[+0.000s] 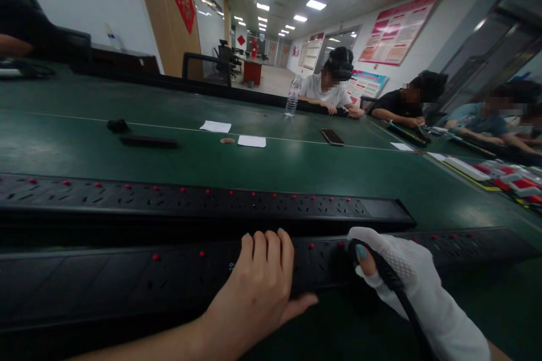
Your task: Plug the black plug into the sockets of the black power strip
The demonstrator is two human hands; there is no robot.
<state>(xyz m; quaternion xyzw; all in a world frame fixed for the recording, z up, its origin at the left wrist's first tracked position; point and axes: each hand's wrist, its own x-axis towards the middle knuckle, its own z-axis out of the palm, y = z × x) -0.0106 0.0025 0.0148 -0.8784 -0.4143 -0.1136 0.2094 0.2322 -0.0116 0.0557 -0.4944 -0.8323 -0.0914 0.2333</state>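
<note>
A long black power strip (pixel 182 279) with red buttons lies across the near edge of the table. My left hand (pixel 256 285), bare, grips it around the middle, fingers over the far edge and thumb along the near side. In a white glove with the thumb bare, my right hand (pixel 409 271) is closed around a black plug (pixel 354 248) at the strip's right part. The plug's cord (pixel 409 304) runs down toward me. Whether its pins sit in a socket is hidden. Just beyond lies a second black power strip (pixel 275 208) with red buttons.
Farther out on the green table (pixel 190 163) are a dark bar (pixel 149 141), paper slips (pixel 252 141), a phone (pixel 332 136) and a water bottle (pixel 292 98). Red and white items (pixel 512 177) crowd the right side. Several people sit at the far and right sides.
</note>
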